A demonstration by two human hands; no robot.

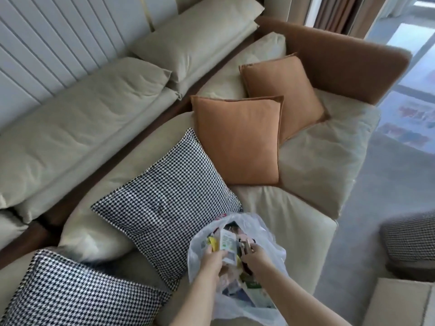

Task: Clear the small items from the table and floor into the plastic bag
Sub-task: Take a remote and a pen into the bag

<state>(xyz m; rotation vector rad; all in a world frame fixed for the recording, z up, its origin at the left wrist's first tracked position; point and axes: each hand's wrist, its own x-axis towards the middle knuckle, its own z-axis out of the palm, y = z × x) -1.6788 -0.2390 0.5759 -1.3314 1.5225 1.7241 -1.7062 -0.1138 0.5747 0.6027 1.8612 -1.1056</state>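
Two bare forearms reach up from the bottom edge and meet over a thin, see-through plastic bag (244, 274) that rests on the front of a cream sofa (294, 208). Left hand (213, 261) is curled tight around a white carton (227, 245) with green print, holding it upright in the mouth of the bag, with something yellow just beside the knuckles. Right hand (255, 256) is pinched narrow on a small dark item (244, 246) at the bag's opening; blur hides what it is. Inside the bag, packets and wrappers show through the film in a jumble, too smeared to name one by one.

Just left of the bag, a black-and-white houndstooth cushion (164, 203) lies tilted on the seat, its lower corner touching the bag's side. A second houndstooth cushion (75, 292) sits at the lower left, nearer the camera. Beyond them, two orange cushions (237, 140) lean one partly over the other toward the brown sofa arm (334, 60). Pale back cushions (80, 128) run along a white slatted wall (47, 43). Off to the right, grey carpet (376, 208), with a dark houndstooth footstool (409, 241) and a beige box corner (400, 302) at the edge.
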